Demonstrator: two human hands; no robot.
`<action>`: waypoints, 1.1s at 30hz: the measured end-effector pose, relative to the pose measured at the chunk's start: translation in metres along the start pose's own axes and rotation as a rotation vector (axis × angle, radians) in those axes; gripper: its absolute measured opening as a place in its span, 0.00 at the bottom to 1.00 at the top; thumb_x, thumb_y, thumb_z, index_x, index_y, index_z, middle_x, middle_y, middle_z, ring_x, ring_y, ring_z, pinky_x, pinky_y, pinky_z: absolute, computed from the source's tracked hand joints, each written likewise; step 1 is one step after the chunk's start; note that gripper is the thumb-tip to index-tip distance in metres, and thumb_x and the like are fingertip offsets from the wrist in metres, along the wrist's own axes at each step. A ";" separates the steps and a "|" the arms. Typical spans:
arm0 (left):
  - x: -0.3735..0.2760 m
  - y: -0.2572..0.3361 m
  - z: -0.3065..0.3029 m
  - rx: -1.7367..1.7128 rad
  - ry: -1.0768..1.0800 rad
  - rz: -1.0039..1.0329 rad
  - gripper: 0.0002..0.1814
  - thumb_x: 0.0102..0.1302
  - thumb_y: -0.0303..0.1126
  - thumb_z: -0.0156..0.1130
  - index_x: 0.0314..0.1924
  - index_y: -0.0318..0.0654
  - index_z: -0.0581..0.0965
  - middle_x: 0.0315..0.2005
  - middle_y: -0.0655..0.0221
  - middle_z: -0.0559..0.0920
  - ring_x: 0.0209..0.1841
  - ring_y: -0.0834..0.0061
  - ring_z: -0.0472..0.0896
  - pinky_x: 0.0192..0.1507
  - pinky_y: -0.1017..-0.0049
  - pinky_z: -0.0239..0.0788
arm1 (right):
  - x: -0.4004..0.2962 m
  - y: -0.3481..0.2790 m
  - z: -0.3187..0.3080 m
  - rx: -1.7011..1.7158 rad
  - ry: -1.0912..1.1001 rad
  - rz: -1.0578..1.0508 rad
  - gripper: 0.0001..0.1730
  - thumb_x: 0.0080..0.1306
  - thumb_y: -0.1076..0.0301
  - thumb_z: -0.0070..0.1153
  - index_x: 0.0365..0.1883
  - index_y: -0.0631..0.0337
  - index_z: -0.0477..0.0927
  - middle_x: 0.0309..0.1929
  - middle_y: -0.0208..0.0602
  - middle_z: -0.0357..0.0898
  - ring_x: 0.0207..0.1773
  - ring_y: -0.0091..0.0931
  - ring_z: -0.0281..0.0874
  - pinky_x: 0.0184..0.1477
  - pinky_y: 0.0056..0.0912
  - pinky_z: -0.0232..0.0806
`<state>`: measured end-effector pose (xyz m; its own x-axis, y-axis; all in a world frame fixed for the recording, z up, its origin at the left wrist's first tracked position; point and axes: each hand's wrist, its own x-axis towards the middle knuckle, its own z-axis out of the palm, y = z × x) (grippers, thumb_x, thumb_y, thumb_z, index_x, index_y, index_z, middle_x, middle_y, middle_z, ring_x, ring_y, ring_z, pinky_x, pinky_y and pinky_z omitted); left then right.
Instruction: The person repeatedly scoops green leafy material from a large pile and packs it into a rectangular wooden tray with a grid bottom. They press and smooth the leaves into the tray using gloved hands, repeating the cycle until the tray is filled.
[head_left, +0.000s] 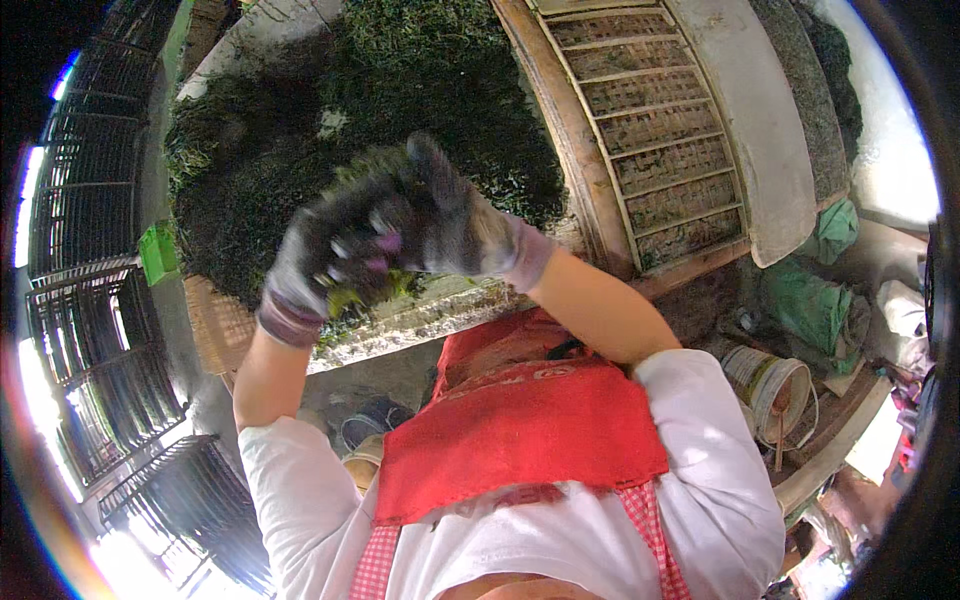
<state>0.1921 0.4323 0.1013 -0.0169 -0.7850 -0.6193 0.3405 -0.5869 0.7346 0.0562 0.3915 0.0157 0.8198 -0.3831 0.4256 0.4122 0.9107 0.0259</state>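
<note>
Both my hands wear dark, stained work gloves with purplish cuffs and are raised close together over a large heap of dark green plant material (465, 97). My left hand (304, 247) has its fingers curled around a clump of the same greens (349, 296), whose yellow-green bits show below the glove. My right hand (450, 210) meets it from the right, its thumb side upward; greens show along its upper edge. Motion blur hides the fingertips and how the clump is shared. The heap lies on a pale worktop (450, 307) in front of me.
A slatted frame over woven matting (660, 135) stands beyond a wooden beam (577, 150) at the right. A green plastic container (157, 253) is at the heap's left edge. Racks of dark rods (90, 172) line the far left. Buckets (780, 390) and green sacks (810, 307) are at the lower right.
</note>
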 end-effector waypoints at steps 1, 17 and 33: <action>0.003 -0.006 0.004 -0.010 -0.036 -0.077 0.13 0.68 0.36 0.46 0.39 0.32 0.71 0.24 0.71 0.73 0.14 0.89 0.64 0.13 0.88 0.57 | 0.004 -0.010 -0.006 -0.069 0.094 -0.072 0.21 0.68 0.55 0.40 0.53 0.57 0.70 0.51 0.36 0.74 0.53 0.30 0.71 0.60 0.38 0.59; 0.197 0.029 0.208 0.678 -0.734 0.862 0.20 0.60 0.33 0.57 0.52 0.34 0.72 0.38 0.68 0.79 0.33 0.81 0.76 0.34 0.81 0.69 | -0.141 -0.366 0.178 -0.989 0.323 -0.254 0.20 0.66 0.66 0.41 0.55 0.66 0.67 0.54 0.43 0.71 0.50 0.31 0.74 0.54 0.37 0.67; 0.334 0.036 0.193 0.784 -0.400 0.049 0.13 0.65 0.31 0.52 0.46 0.34 0.76 0.35 0.62 0.81 0.36 0.76 0.78 0.38 0.75 0.71 | -0.146 -0.440 0.015 -3.525 -0.047 1.057 0.26 0.65 0.66 0.44 0.62 0.55 0.59 0.58 0.31 0.65 0.55 0.28 0.67 0.61 0.30 0.58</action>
<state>0.0170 0.1110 -0.0252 -0.3971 -0.7373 -0.5465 -0.3914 -0.4026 0.8275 -0.2505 0.0491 -0.0445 0.8484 -0.5175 -0.1113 -0.4069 -0.7721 0.4881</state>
